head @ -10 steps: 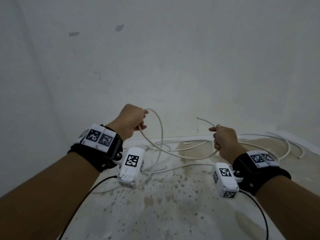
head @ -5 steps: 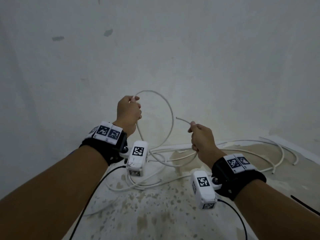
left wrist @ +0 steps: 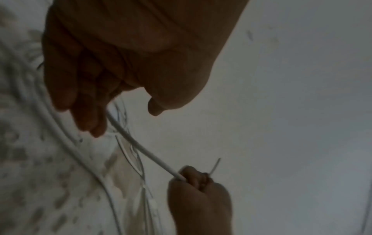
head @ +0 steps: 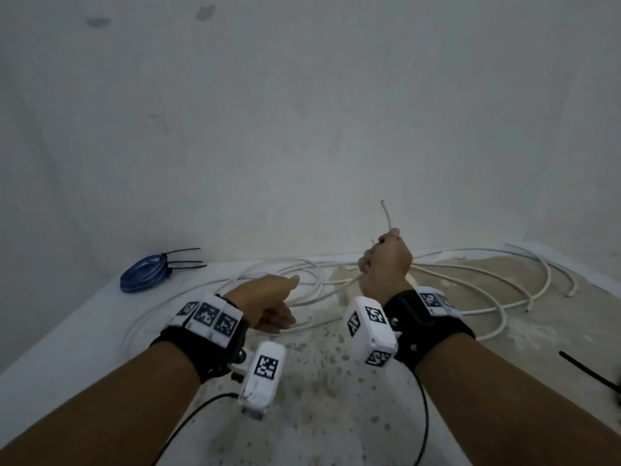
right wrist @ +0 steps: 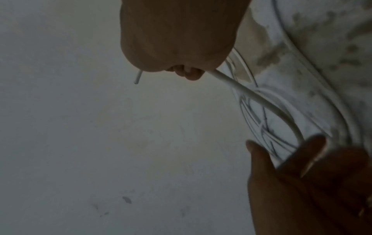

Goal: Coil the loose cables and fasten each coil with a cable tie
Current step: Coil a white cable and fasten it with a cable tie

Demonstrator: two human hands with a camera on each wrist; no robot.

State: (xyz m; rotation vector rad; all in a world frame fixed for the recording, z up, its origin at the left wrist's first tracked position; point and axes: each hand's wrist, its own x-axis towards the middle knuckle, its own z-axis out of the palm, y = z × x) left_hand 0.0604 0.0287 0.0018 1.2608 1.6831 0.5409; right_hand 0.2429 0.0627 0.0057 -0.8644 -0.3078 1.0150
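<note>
Left hand (head: pixel 268 304) has let go of white cable (left wrist: pixel 141 147): half second back it pinched raised loop, now fingers lie straight and relaxed, low over surface (head: pixel 67 334), cable running just past fingertips. Loop gone; slack fallen back into loose tangle on surface. Right hand (head: pixel 386 264) still fisted round cable near free end, stub poking up. Likely coil restarts. Blue coil (head: pixel 144 274), already tied with black ties, sits far left.

A long white cable (head: pixel 497 297) sprawls in loose loops over the stained worktop (head: pixel 319 398), one end raised upright. A blue cable coil (head: pixel 142 275), bound with black cable ties (head: pixel 183 260), lies far left.
</note>
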